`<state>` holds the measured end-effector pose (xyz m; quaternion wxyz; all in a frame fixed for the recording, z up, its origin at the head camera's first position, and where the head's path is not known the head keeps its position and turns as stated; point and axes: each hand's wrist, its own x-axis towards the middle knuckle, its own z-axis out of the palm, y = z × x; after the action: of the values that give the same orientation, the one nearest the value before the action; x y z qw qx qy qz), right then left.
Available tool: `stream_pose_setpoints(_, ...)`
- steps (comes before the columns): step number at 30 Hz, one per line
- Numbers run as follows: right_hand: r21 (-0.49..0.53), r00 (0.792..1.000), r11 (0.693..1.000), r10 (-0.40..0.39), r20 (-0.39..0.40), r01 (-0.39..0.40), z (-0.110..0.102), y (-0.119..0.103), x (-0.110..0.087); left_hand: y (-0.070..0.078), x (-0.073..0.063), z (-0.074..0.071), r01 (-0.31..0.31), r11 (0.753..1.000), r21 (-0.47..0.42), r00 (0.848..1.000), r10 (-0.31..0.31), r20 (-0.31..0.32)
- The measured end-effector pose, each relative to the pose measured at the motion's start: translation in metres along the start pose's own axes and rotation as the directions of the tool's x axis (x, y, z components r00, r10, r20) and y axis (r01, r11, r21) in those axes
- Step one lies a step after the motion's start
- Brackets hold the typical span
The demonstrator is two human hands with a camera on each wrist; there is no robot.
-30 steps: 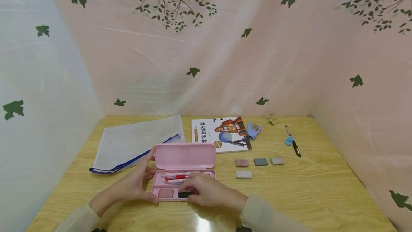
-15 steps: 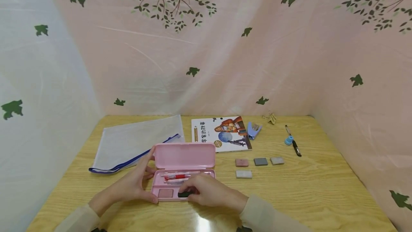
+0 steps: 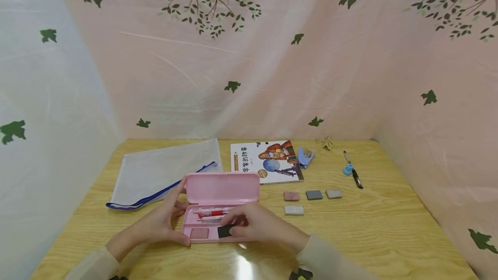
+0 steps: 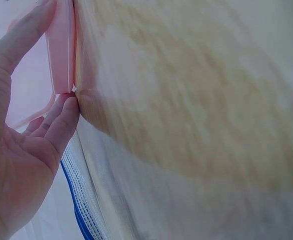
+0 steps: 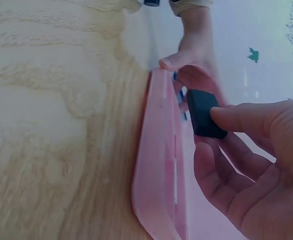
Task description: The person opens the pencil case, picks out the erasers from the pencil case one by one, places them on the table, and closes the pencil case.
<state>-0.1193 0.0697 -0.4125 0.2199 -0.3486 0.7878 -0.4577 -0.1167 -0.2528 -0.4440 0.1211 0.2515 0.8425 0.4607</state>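
A pink pencil case point(image 3: 223, 188) lies on the table with its lid raised. My left hand point(image 3: 158, 223) holds its left end, thumb at the front corner and fingers by the hinge and lid. Between thumb and fingers, my right hand point(image 3: 261, 224) pinches a black eraser point(image 5: 204, 114), tilted just above the front compartment. A pink eraser point(image 3: 199, 233) sits in the left part of that compartment. Several pens point(image 3: 212, 214) fill the back one, partly covered by the right hand.
Pink point(image 3: 292, 196), dark grey point(image 3: 314, 195) and pale erasers point(image 3: 293, 210) lie to the right. Behind are a zip pouch point(image 3: 167, 167), a book point(image 3: 268, 163), a blue stapler-like tool point(image 3: 305, 157) and a gold binder clip point(image 3: 327, 143). A black pen point(image 3: 357, 179) lies far right by a small blue object point(image 3: 348, 169).
My right hand has raised the black eraser from the front compartment and tilted it, shifting slightly up and right. The left hand stays in place on the pencil case.
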Motion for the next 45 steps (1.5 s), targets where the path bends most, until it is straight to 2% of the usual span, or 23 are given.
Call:
stream_pose_setpoints(8,0.106,1.000,0.994,0.007,-0.021,-0.005,-0.023,0.013,-0.019,0.000,0.000,-0.001,0.019,1.000,-0.011,1.000,-0.019,0.003)
stream_pose_setpoints(12,0.147,0.999,0.988,0.044,-0.021,-0.040,-0.040,0.023,-0.034,0.000,0.001,-0.001,0.028,1.000,-0.005,1.000,-0.028,0.003)
stream_pose_setpoints(17,0.200,0.994,0.977,0.088,-0.072,-0.072,-0.064,0.037,-0.057,0.000,0.001,0.000,0.034,0.999,0.013,0.999,-0.034,-0.004)
stream_pose_setpoints(22,0.234,0.979,0.964,0.158,-0.129,-0.125,-0.090,0.055,-0.085,0.000,0.000,0.000,0.001,1.000,0.016,1.000,-0.001,-0.003)
stream_pose_setpoints(28,0.252,0.941,0.937,0.289,-0.174,-0.241,-0.121,0.079,-0.120,0.000,0.001,0.000,0.010,1.000,0.004,1.000,-0.010,-0.006)
stream_pose_setpoints(32,0.263,0.938,0.932,0.299,-0.177,-0.247,-0.136,0.096,-0.138,-0.001,0.000,0.000,0.008,1.000,-0.007,1.000,-0.008,-0.005)
stream_pose_setpoints(37,0.251,0.933,0.929,0.318,-0.171,-0.271,-0.147,0.113,-0.149,-0.004,0.000,0.001,-0.002,1.000,-0.012,1.000,0.002,-0.002)
stream_pose_setpoints(40,0.216,0.931,0.932,0.327,-0.163,-0.290,-0.151,0.120,-0.151,-0.004,0.000,0.000,0.015,1.000,-0.015,1.000,-0.015,-0.006)
stream_pose_setpoints(45,0.198,0.931,0.933,0.331,-0.152,-0.299,-0.155,0.127,-0.153,-0.004,0.001,0.001,-0.032,0.999,-0.005,0.999,0.032,-0.007)
